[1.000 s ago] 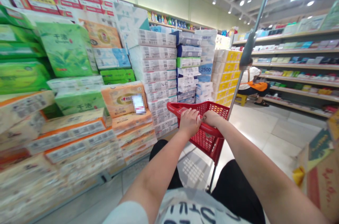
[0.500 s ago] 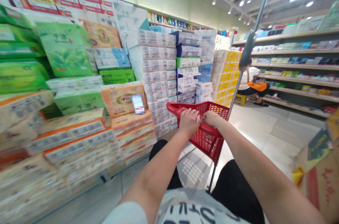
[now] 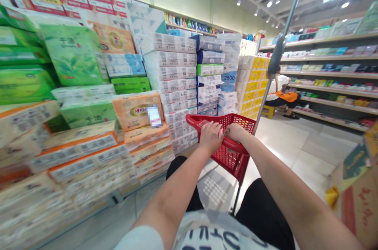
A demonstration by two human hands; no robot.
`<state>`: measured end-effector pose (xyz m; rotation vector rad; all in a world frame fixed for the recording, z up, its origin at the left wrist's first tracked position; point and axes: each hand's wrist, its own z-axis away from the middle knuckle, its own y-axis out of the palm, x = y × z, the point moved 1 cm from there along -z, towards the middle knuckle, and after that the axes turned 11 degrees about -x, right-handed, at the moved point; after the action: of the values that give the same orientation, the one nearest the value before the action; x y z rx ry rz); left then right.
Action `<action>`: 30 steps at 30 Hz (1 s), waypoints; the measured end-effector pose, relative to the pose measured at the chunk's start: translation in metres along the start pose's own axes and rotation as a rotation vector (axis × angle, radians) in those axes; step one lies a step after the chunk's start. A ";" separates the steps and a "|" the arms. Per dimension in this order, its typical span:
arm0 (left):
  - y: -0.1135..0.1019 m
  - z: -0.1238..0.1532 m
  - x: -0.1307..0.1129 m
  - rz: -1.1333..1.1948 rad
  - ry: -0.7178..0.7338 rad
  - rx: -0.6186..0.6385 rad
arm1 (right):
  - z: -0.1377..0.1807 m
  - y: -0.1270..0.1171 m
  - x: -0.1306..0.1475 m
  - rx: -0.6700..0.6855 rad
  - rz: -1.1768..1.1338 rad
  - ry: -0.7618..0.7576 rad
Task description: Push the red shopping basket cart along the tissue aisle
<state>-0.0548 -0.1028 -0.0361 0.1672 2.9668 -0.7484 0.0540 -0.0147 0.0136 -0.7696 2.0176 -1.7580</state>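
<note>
A red plastic shopping cart (image 3: 226,159) stands right in front of my knees, its basket sides pierced with small holes. My left hand (image 3: 211,136) is closed over its red handle, fingers curled on top. Close beside it, my right hand (image 3: 235,132) grips the same handle, with its fingertips partly hidden. A small dark detail shows between the two hands, too small to make out. From the cart's right side a metal pole (image 3: 291,13) with a grey sleeve rises past the top of the view.
Stacked tissue packs (image 3: 177,73) line the left side. A phone-like lit screen (image 3: 154,116) leans against an orange pack (image 3: 130,112). Ahead on the right, a person (image 3: 279,88) sits on a yellow stool (image 3: 268,112) by shelves (image 3: 330,75). Cardboard boxes (image 3: 362,191) stand at the near right.
</note>
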 end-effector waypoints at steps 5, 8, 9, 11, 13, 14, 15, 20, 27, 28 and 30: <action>-0.001 0.000 0.000 -0.002 -0.005 0.010 | -0.003 -0.001 0.001 -0.011 0.022 0.011; 0.000 0.000 0.000 0.004 -0.003 0.007 | 0.000 0.001 0.001 0.007 0.031 0.024; 0.000 0.001 0.000 0.006 -0.001 0.004 | 0.001 0.002 0.000 0.011 0.028 0.022; 0.000 0.001 0.000 0.009 0.003 0.000 | 0.002 0.003 0.000 0.015 0.021 0.019; 0.000 0.001 0.001 0.007 0.006 -0.003 | 0.002 0.005 -0.002 0.012 0.019 0.027; -0.001 0.001 0.001 0.006 0.006 -0.004 | 0.001 0.006 -0.002 0.009 0.021 0.035; -0.001 0.001 0.001 0.006 0.006 -0.005 | 0.000 0.006 -0.003 0.005 0.025 0.045; -0.001 0.000 0.001 0.005 0.009 -0.007 | -0.002 0.007 -0.003 0.003 0.028 0.042; 0.000 0.001 0.001 0.000 0.009 -0.009 | -0.002 0.002 0.000 0.016 0.028 0.037; 0.000 0.001 0.001 -0.001 0.009 -0.009 | -0.002 0.003 0.000 0.018 0.029 0.043; 0.000 0.001 0.001 0.001 0.011 -0.008 | -0.001 0.003 0.000 0.019 0.022 0.046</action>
<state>-0.0557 -0.1036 -0.0368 0.1720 2.9793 -0.7382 0.0530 -0.0139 0.0106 -0.7050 2.0274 -1.7961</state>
